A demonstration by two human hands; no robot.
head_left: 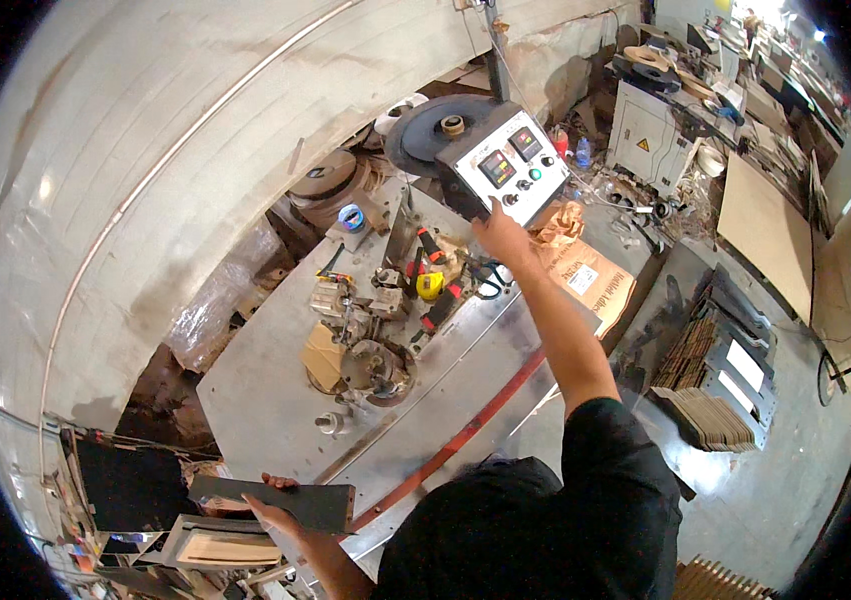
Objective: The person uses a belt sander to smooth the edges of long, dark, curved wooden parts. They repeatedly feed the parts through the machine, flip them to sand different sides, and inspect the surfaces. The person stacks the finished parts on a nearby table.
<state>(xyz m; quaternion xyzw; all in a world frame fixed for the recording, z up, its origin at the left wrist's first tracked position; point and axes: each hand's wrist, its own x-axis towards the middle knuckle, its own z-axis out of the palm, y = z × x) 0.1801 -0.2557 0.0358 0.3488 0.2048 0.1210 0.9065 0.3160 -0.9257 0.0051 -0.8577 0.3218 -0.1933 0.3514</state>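
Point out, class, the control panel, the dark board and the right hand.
Control panel (513, 176): head view, white face.
Dark board (320, 506): head view, broad face.
Right hand (503, 238): head view, back of hand.

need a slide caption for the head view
Right hand at the white control panel, left hand holding a dark board, by a cluttered metal worktable.

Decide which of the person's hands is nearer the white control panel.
Right. The right hand is at the lower edge of the control panel; the left hand is well away at lower left, gripping a dark board.
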